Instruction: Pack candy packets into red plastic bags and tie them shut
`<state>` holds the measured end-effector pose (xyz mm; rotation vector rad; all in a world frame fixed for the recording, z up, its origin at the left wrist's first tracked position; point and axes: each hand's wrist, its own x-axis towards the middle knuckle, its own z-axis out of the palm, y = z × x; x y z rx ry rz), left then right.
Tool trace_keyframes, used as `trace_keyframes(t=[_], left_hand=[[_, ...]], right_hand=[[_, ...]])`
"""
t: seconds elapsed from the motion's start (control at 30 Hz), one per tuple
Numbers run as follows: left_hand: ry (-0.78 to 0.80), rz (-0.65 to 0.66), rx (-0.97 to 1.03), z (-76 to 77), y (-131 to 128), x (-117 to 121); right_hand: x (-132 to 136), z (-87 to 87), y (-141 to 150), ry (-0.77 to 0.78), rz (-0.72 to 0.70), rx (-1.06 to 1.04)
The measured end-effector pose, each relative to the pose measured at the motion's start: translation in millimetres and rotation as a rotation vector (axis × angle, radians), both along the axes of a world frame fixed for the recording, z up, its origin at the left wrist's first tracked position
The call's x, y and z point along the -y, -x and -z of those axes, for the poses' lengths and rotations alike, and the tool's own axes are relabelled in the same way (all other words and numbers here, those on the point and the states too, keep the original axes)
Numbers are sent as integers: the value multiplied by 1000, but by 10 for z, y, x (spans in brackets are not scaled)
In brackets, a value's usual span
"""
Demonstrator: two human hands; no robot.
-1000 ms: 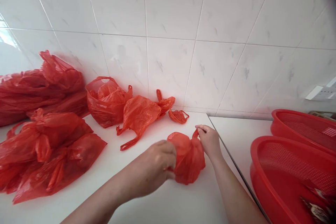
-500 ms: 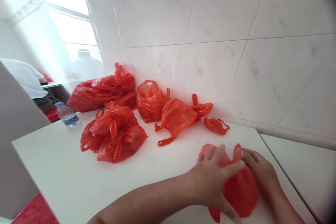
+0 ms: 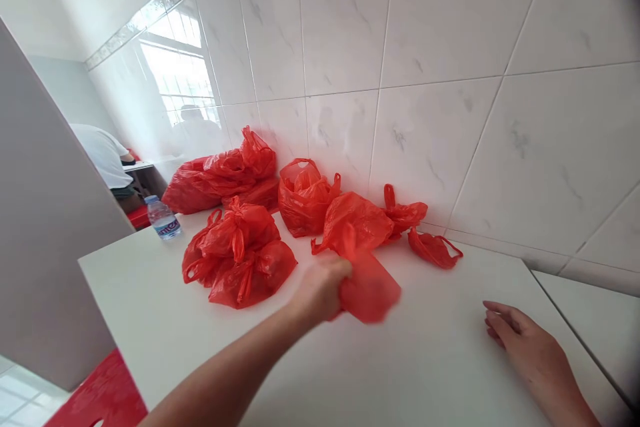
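We hold a small red plastic bag (image 3: 369, 290) in our left hand (image 3: 320, 288), the fingers curled shut around its gathered end; the bag's body bulges out to the right of the grip and sits low over the white counter (image 3: 400, 373), though we cannot tell whether it touches the surface. Its outline is a little blurred.

Just beyond the grip lies a crumpled red bag (image 3: 356, 225), and our bag overlaps its near edge in this view. Past that one, against the tiled wall (image 3: 430, 100), sits an open red bag (image 3: 304, 197) with its handles up. To the right of the crumpled bag lie two smaller red bags (image 3: 406, 213), one of them flat with a loop handle (image 3: 434, 248).

To the left of the grip is a pile of knotted red bags (image 3: 240, 253), and farther back on that side a bigger heap of red bags (image 3: 220, 173) leans on the wall. A water bottle (image 3: 163, 218) stands near the counter's far left edge.

Well apart to the right of the grip, our right hand (image 3: 525, 340) rests loosely open on the counter, palm down, holding nothing.
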<state>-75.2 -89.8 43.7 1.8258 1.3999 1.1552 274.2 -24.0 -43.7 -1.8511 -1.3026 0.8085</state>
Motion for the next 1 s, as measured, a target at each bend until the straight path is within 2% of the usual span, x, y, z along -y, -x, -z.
trace_keyframes(t=[0.13, 0.17, 0.23, 0.27, 0.33, 0.4, 0.47, 0.57, 0.67, 0.73, 0.8, 0.83, 0.9, 0.97, 1.0], left_hand=[[-205, -415, -153, -402, 708, 11], [-291, -567, -344, -449, 854, -7], [-336, -741, -697, -441, 1102, -61], [-294, -767, -847, -387, 1208, -94], [-117, -727, -1011, -211, 1388, -164], [33, -681, -1060, -17, 1534, -231], [89, -686, -1064, 115, 1634, -288], [85, -747, -1041, 129, 1643, -357], [-92, -817, -978, 28, 1397, -414], [-285, -747, -885, -1, 1095, -444], [-391, -527, -737, 48, 726, -469], [-387, -385, -649, 102, 535, -481], [-286, -78, -482, 251, 170, -507], [-198, 109, -428, 415, -141, -543], [-168, 156, -412, 488, -272, -566]], right_hand=[[21, -37, 59, 1, 6, 57], [32, -47, 73, 0, 4, 73], [51, -60, 93, -9, -3, 90], [58, -63, 100, -11, -7, 90], [63, -60, 104, -17, -12, 85], [57, -45, 96, -22, -15, 82], [48, -23, 79, -25, -14, 85], [41, 6, 81, -40, -22, 111], [18, -4, 208, -102, 40, 218], [-42, -29, 377, -195, 92, 320], [-147, -45, 571, -320, 68, 417], [-208, -45, 660, -371, 23, 460], [-326, -26, 795, -426, -81, 544], [-410, 2, 859, -423, -164, 626], [-433, 11, 869, -414, -191, 666]])
